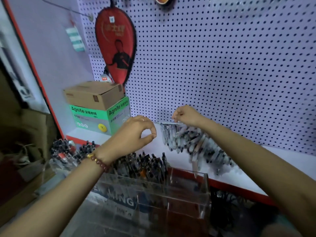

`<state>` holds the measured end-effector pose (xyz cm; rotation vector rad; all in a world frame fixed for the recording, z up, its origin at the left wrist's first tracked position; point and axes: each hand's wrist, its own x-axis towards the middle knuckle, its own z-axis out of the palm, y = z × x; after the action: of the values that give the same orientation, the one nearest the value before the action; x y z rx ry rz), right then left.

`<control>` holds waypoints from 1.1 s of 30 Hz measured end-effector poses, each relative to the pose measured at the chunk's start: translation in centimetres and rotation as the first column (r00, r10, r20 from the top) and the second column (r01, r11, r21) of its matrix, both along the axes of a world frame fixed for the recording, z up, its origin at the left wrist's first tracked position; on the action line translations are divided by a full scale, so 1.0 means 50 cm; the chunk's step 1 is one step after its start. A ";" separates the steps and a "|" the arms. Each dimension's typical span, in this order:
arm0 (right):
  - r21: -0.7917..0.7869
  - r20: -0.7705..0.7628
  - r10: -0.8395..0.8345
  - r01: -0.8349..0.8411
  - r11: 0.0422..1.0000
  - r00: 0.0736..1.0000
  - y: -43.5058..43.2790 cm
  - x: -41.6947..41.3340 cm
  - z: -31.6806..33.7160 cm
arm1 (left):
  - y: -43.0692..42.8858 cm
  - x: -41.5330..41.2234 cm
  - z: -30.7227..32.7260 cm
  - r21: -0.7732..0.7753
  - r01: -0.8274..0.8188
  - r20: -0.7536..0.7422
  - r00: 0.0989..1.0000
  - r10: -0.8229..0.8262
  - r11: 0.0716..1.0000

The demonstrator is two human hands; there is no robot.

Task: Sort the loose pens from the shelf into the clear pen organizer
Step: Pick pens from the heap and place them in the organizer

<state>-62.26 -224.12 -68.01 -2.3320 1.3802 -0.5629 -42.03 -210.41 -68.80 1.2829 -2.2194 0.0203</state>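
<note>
A blurred bunch of clear-bodied loose pens (191,142) hangs in a slanting row over the white shelf (179,159), under a thin clear strip. My right hand (186,115) pinches that strip at its top. My left hand (135,132) hovers just left of the bunch with thumb and forefinger tips together; blur hides whether anything is between them. The clear pen organizer (205,189) stands below, in front of the shelf edge. Its left compartments hold several dark pens (147,164); its right compartment looks empty, with one pen (194,165) just above it.
A white pegboard (222,65) backs the shelf. A red paddle case (116,43) hangs on it at the left. A brown carton (94,94) sits on a green Agnite box (100,118) at the shelf's left end. More pen holders (68,151) stand at the lower left.
</note>
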 end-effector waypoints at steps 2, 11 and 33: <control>-0.051 -0.162 0.023 -0.032 0.998 0.986 -0.034 0.028 -0.010 | -0.030 -0.003 0.000 0.027 -0.012 -0.026 1.000 0.012 1.000; -0.021 -0.673 0.105 -0.160 0.987 0.733 -0.113 0.130 -0.102 | -0.062 0.001 -0.046 0.064 -0.095 -0.120 0.987 0.102 0.993; 0.354 0.445 0.218 -0.394 0.848 0.869 0.025 0.126 0.024 | -0.072 0.010 -0.036 0.247 0.008 -0.707 0.686 0.175 0.969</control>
<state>-55.94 -222.86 -66.80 -1.8901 0.8115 -0.5163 -41.53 -214.02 -70.59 1.2194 -1.4859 -0.6331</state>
